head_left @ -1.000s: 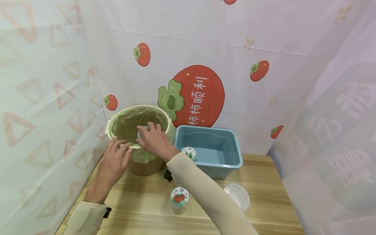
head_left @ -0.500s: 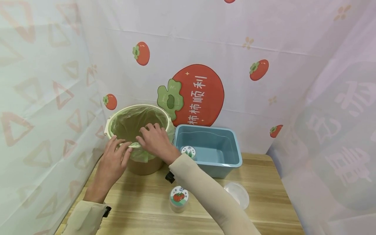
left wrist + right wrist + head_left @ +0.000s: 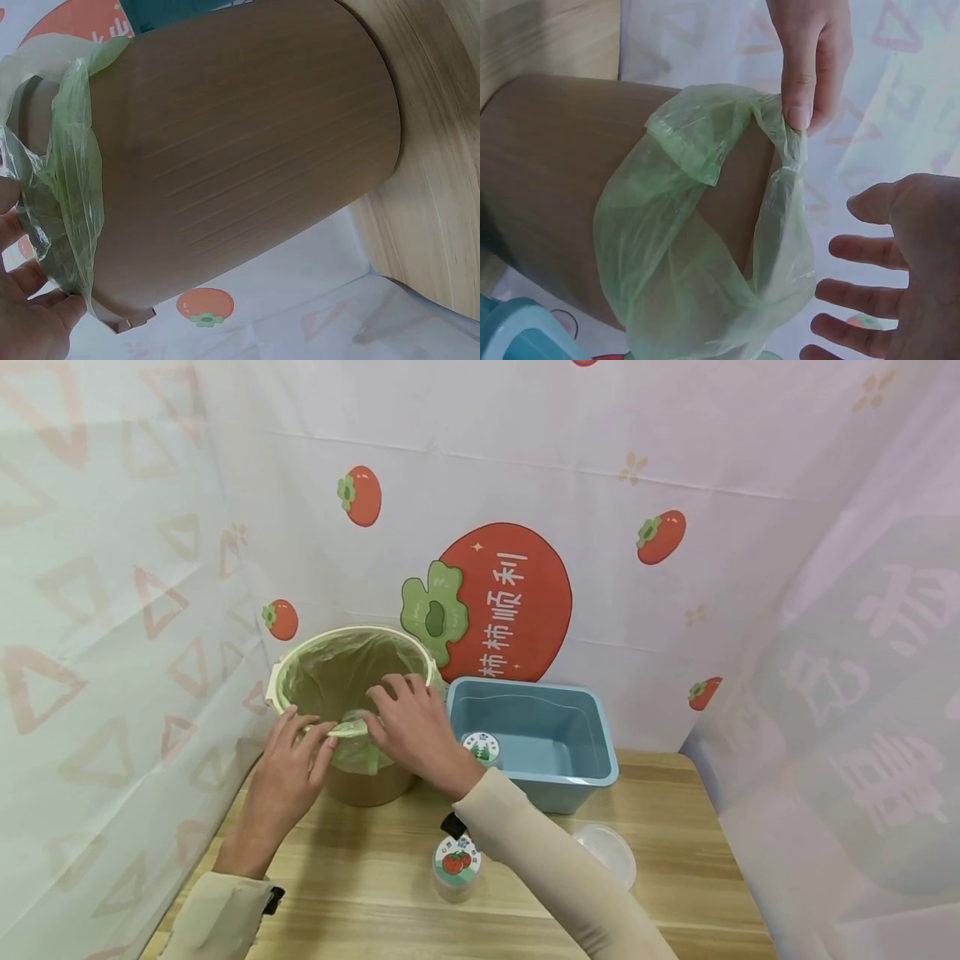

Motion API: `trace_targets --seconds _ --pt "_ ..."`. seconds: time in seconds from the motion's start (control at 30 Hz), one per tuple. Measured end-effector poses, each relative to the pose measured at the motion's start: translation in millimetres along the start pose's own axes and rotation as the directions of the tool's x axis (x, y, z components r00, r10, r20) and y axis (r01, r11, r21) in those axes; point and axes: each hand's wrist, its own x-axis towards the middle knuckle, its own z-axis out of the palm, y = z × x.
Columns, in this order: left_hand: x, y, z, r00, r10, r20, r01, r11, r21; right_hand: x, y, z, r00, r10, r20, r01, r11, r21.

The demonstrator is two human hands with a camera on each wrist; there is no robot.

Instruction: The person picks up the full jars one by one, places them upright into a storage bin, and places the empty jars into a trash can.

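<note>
Your brown bin (image 3: 367,787) stands with its green plastic liner (image 3: 366,754) folded over the rim (image 3: 431,670). Your left hand (image 3: 288,768) pinches that liner there; your right hand (image 3: 416,731) is farther right than a second ago — fingers spread, gripping nothing — so only the left seems to secure it.

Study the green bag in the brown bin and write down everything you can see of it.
The green bag is thin, crinkled, translucent, apparently plastic. It lines the upright brown bin, its mouth folded outward over the top and hanging unevenly outside. The left hand pinches it at the near edge; the right hand is close, fingers spread, contact unclear.
</note>
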Motion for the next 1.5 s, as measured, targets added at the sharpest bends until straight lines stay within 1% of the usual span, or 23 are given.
trace_targets --seconds 0.2,0.37,0.43,0.5,0.67,0.77,0.9,1.1,1.27,1.5 --pt "-1.6 -0.4 1.5 1.0 -0.007 0.008 0.007 1.0 0.004 -20.2 5 -3 1.0 0.004 0.004 -0.004 1.0 0.007" --pt "-1.7 -0.6 0.6 1.0 -0.014 0.003 0.014 1.0 0.007 -36.8 7 -2 0.999 -0.009 -0.038 0.009 1.0 0.008" --pt "-2.0 -0.1 0.5 1.0 -0.015 0.0 0.015 1.0 0.002 -43.2 8 -1 0.999 -0.012 -0.051 0.014 0.999 0.033" --pt "-2.3 0.3 0.7 1.0 -0.015 0.0 0.015 1.0 0.001 -49.9 9 1 0.998 -0.01 -0.062 0.015 0.997 0.081" --pt "-2.5 0.6 0.9 0.999 -0.039 0.006 0.039 0.999 -0.009 -67.8 12 8 0.995 -0.006 -0.102 0.026 0.98 0.198" --pt "-2.0 0.3 0.7 0.999 -0.051 0.009 0.051 0.999 -0.015 -78.0 13 12 0.993 0.002 -0.117 0.025 0.974 0.225" --pt "-1.4 -0.2 1.1 0.999 -0.049 0.013 0.049 0.999 -0.016 -90.3 13 14 0.994 0.018 -0.107 0.007 0.974 0.226" --pt "-2.0 -2.3 2.0 0.998 -0.054 0.012 0.055 0.998 -0.013 -104.5 13 19 0.993 0.015 -0.115 0.009 0.977 0.212" --pt "-1.7 -3.3 3.0 0.999 -0.047 0.005 0.047 0.999 -0.019 -114.3 10 26 0.996 0.029 -0.085 -0.01 0.974 0.227" --pt "-1.8 -1.6 4.0 0.998 -0.057 0.013 0.057 0.998 -0.026 -133.0 8 43 0.994 0.007 -0.111 0.017 0.977 0.212"
